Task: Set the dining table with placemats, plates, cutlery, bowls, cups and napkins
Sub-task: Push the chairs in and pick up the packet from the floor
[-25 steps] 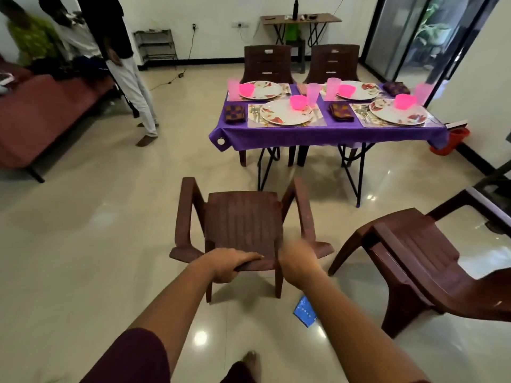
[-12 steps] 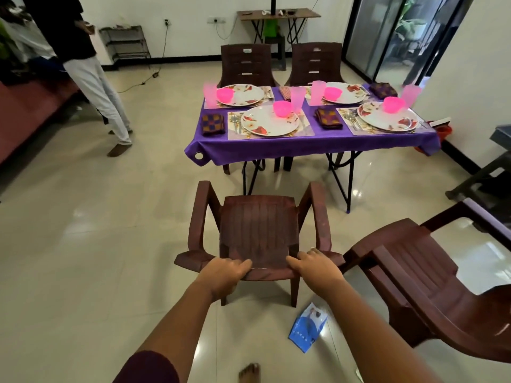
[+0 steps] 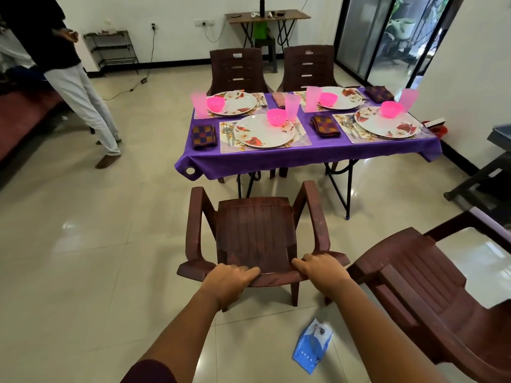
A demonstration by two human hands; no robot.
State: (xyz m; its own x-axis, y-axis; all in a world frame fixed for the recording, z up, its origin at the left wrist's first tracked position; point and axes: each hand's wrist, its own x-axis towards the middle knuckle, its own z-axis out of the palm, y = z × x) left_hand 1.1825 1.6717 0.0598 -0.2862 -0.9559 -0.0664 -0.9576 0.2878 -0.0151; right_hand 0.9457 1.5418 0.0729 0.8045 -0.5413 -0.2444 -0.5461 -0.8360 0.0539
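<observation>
Both arms reach forward, left hand (image 3: 231,283) and right hand (image 3: 322,269) curled, gripping a chair back (image 3: 271,280)

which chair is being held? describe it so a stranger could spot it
Start at the purple-clothed table. On its near side, out on the floor, stands a brown plastic armchair facing it. Unlike the tilted chair to its right, it is upright, with the left hand and right hand gripping its backrest.

The single head-worn camera looks forward and down from standing height, close above a brown plastic chair (image 3: 255,233) just below it, facing the purple-clothed dining table (image 3: 304,157) beyond that chair, with the room's far wall behind.
</observation>
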